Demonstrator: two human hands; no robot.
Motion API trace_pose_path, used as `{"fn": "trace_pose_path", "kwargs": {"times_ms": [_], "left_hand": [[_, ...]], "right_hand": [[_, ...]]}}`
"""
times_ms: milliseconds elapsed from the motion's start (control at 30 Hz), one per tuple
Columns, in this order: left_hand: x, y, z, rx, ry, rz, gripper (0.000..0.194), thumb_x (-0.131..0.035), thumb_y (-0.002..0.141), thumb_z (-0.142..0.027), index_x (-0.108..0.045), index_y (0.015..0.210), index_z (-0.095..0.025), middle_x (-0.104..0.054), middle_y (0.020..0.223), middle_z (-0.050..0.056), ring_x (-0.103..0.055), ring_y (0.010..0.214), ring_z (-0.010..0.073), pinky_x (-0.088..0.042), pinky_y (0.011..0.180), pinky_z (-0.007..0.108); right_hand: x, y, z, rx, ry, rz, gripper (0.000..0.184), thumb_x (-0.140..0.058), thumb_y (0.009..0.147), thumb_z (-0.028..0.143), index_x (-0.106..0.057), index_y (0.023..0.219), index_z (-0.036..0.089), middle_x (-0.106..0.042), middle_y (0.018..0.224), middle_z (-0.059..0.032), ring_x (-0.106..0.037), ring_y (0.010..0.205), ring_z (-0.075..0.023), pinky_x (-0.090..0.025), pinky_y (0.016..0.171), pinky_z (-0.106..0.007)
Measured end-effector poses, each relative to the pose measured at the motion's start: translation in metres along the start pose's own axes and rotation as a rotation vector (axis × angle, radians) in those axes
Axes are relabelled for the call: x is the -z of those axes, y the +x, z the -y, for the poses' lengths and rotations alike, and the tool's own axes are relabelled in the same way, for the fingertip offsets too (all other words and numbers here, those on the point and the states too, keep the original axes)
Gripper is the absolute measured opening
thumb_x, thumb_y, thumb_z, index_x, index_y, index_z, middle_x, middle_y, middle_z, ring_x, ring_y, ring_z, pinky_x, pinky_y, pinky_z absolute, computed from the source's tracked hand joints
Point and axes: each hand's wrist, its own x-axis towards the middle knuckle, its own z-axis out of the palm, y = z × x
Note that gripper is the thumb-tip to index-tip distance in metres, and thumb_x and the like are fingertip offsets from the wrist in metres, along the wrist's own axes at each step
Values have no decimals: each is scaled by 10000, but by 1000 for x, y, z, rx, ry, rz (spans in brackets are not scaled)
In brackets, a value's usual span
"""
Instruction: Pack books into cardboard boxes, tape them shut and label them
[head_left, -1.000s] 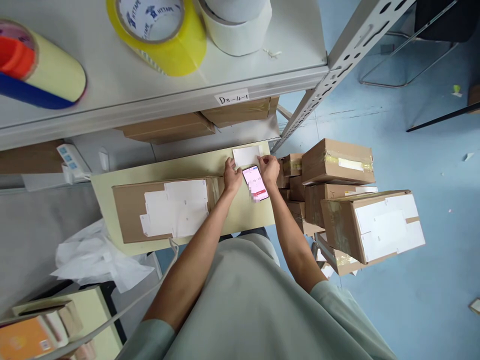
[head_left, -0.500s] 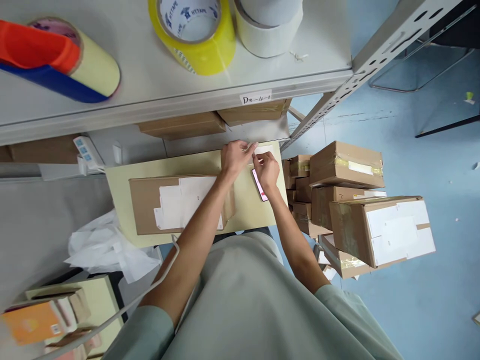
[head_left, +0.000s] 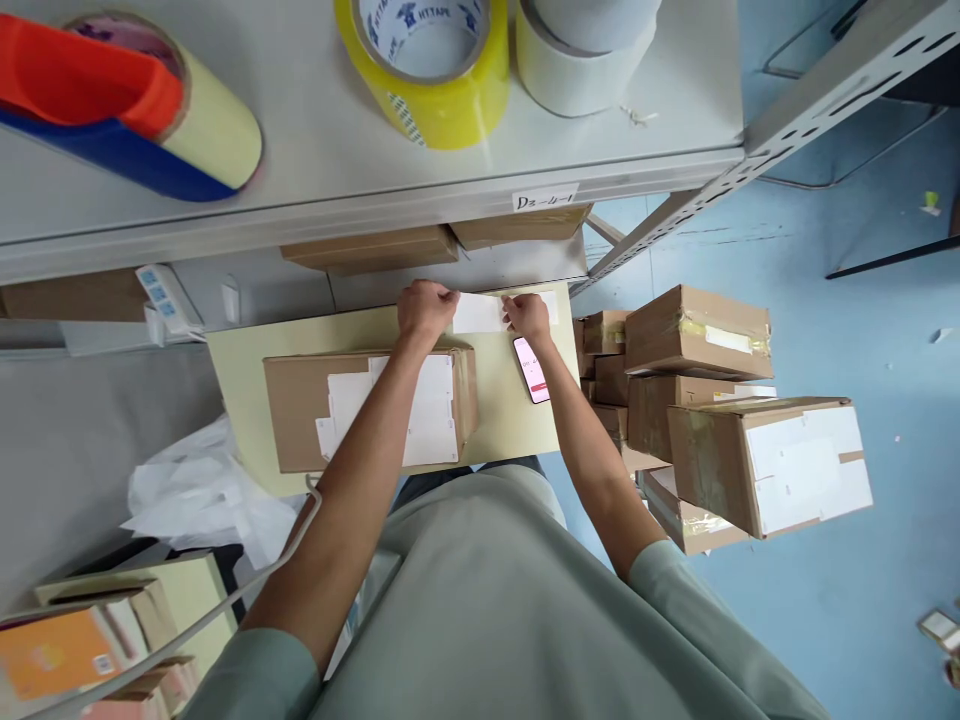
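Note:
A white paper label is stretched between my two hands above the far right part of the cream tabletop. Its left end is pinched by my left hand, fingers closed. My right hand grips the other end with closed fingertips. More white paper shows just beyond my right hand. Below that hand lies a phone with a lit pink screen, partly covered by my wrist. A flat cardboard box with white labels on top rests under my left forearm.
A grey shelf above the table holds yellow tape, white rolls and a red-and-blue tape dispenser. Several cardboard boxes are stacked on the right. White plastic hangs at the left; a cable crosses near my left arm.
My hands were close together at the table's far right corner. Now my left hand has moved left, and the white label shows stretched out between them.

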Motion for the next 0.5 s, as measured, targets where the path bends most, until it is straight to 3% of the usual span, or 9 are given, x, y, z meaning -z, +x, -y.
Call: {"fn": "trace_pose_path", "kwargs": {"times_ms": [100,233,500], "left_hand": [[-1,4,5,0,-21,30,250,-751,918,-420,-869,944,-201,-837,858,85,-775,978,294,-567,946,349],[-2,7,9,-8,-57,53,263,-751,929,-440,-861,966,-204,-842,896,102,-773,970,291,-561,970,363],[-3,7,14,-17,-55,87,258,-719,949,-407,-855,954,-187,-840,874,109,-766,976,279,-557,929,337]], "right_hand": [[-6,14,0,-73,12,49,529,-686,1092,390,-637,594,217,-764,638,-26,-693,485,-143,-598,705,-267],[-11,22,-7,-80,-59,27,577,-666,1098,409,-641,549,232,-712,542,-11,-737,563,-160,-609,819,-258],[-15,26,-8,-133,-96,-35,547,-680,1078,408,-662,560,232,-764,611,-40,-771,620,-187,-611,884,-295]]}}
